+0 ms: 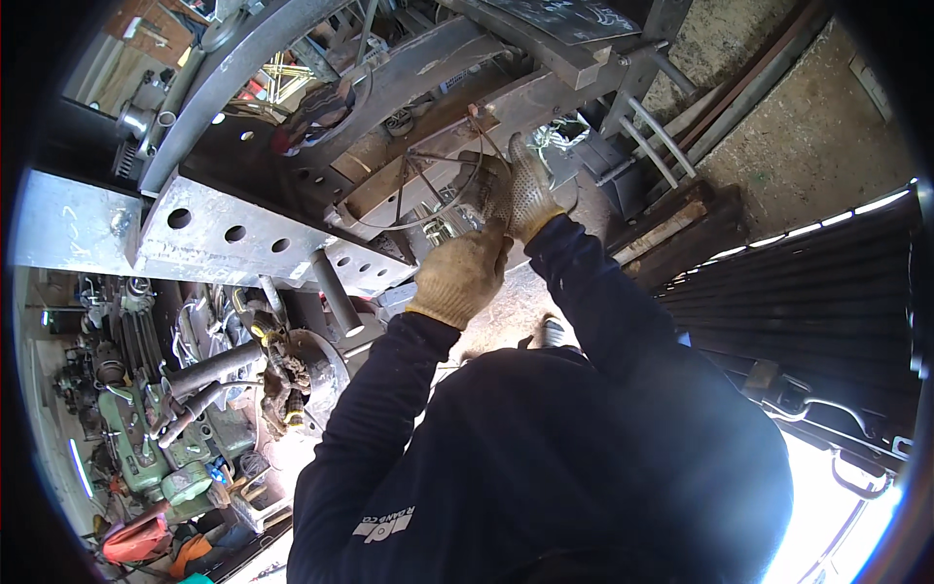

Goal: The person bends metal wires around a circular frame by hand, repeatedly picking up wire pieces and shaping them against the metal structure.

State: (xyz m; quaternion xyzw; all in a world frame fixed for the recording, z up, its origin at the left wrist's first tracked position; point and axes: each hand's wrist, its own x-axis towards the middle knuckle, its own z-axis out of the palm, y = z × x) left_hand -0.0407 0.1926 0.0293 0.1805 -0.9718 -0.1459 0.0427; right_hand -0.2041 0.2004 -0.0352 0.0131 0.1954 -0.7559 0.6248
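Both my hands wear knitted work gloves and meet in front of the steel frame. My left hand [459,276] is closed, its fingers pressed against the lower edge of the right hand's glove; anything inside the fist is hidden. My right hand [530,191], in a dotted-grip glove, points away from me with its fingers stretched and apart. Just beyond the hands is a thin rod hoop with cross bars [401,195], partly covered by them. I cannot tell whether the right hand touches it.
A steel beam with round holes [209,226] crosses at the left, with a metal bar [336,292] sticking out of it. Soiled gloves [284,375] hang at the lower left, near green machinery [131,438]. Heavy timbers [681,234] and a dark corrugated panel [808,282] stand right.
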